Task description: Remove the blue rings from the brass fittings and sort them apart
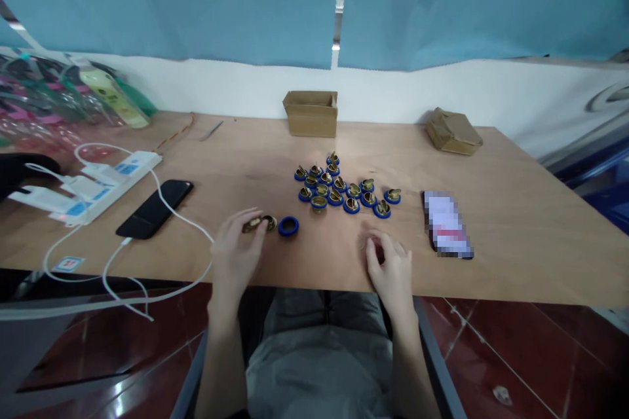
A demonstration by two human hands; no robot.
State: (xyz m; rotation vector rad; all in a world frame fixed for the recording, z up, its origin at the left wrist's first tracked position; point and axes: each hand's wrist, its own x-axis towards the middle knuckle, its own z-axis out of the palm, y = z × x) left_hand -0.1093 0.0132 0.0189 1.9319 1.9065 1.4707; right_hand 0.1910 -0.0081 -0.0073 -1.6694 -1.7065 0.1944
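My left hand (236, 250) rests on the wooden table (515, 209) near its front edge, fingers pinched on a small brass part (251, 224). Just right of it lie another brass piece (269, 222) and a loose blue ring (287, 226). My right hand (388, 265) sits at the table's front edge with fingers curled over something small and dark that I cannot make out. Beyond both hands is a cluster of several brass parts with blue rings (339, 188).
A black phone (154, 208) on a white cable and a white power strip (91, 186) lie at the left. A second phone (446, 224) lies at the right. An open cardboard box (310, 112) and a brown packet (453, 131) stand at the back. Plastic bags fill the far left.
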